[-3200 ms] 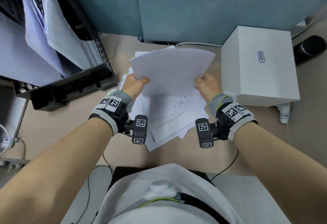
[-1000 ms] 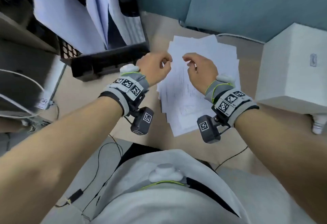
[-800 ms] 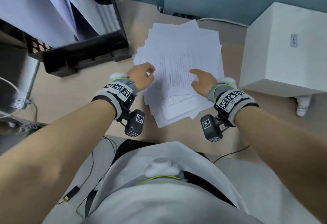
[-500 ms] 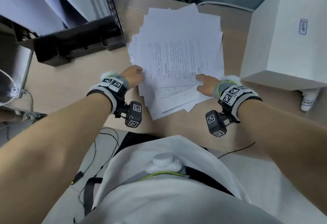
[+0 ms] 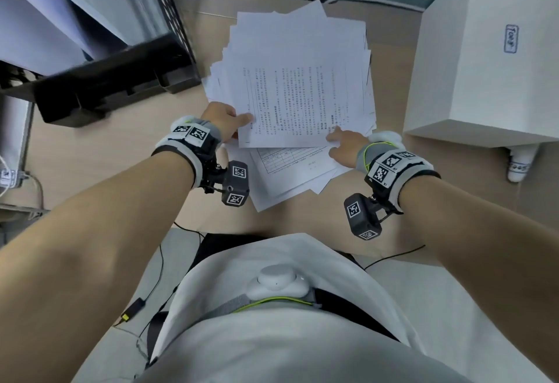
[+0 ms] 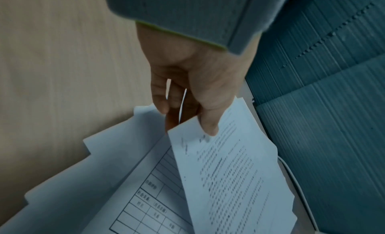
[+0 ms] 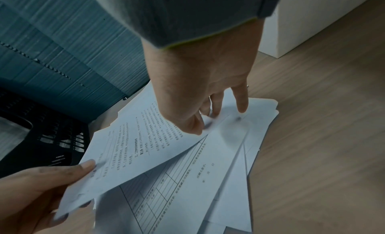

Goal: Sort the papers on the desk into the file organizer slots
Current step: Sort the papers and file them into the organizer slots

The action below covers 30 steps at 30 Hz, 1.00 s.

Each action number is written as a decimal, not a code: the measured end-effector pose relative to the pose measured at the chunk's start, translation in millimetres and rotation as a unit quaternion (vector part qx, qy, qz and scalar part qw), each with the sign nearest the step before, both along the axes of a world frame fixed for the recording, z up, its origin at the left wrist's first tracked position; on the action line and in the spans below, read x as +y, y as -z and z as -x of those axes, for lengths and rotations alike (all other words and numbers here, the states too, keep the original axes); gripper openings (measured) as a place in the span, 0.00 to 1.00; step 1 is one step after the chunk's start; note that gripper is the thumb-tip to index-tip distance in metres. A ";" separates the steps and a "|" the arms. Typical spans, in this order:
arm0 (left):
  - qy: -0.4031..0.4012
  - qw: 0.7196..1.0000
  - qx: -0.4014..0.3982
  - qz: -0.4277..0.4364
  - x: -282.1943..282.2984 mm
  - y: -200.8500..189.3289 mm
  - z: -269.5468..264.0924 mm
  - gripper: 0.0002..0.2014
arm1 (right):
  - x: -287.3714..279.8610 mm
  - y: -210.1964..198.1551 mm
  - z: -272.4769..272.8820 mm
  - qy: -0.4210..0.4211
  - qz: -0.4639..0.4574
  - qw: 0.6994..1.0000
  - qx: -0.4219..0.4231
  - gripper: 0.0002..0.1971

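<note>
1. While it lies partly lifted over the loose pile of papers (image 5: pixel 302 177), the top printed sheet (image 5: pixel 296 95) is held at its two near corners.
2. The left hand (image 5: pixel 222 119) pinches the sheet's near left corner, thumb on top and fingers curled beneath; the left wrist view shows that thumb (image 6: pixel 209 124) pressed on the paper's edge.
3. The right hand (image 5: pixel 344 146) is at the near right corner, thumb on top of the sheet; in the right wrist view its fingers (image 7: pixel 240 102) reach down onto the papers under the corner, though blur hides whether they close on the sheet.
4. Under the lifted sheet a page with a ruled table (image 7: pixel 166 185) shows, fanned with other white pages on the wooden desk (image 5: pixel 106 152).
5. The black file organizer (image 5: pixel 115 80) stands to the left of the pile, just beside it, with white sheets (image 5: pixel 45 19) already in its slots.
6. A white box (image 5: pixel 484 59) stands to the right of the pile, near it, with a small white bottle (image 5: pixel 520 165) at its near edge.
</note>
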<state>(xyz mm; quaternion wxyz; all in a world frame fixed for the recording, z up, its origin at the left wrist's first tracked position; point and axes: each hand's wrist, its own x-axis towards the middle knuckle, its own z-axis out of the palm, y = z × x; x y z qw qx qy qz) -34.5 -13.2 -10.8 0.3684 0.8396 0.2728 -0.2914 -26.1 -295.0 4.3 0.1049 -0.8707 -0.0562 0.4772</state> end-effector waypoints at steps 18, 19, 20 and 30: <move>0.254 0.944 0.030 -0.206 63.6 6.4 -26.7 0.21 | 1.7 4.7 -20.1 0.338 -0.140 0.920 -0.138 0.15; 0.253 0.941 0.030 -0.221 68.1 5.6 -29.0 0.21 | 2.3 5.1 -24.2 0.333 -0.139 0.922 -0.139 0.15; 0.258 0.937 0.027 -0.235 71.1 5.8 -31.6 0.20 | 3.1 5.6 -28.2 0.329 -0.138 0.923 -0.141 0.15; 0.346 0.936 -0.068 -0.004 29.8 -20.5 -51.5 0.18 | 18.2 3.9 -48.3 0.200 -0.178 0.960 -0.084 0.27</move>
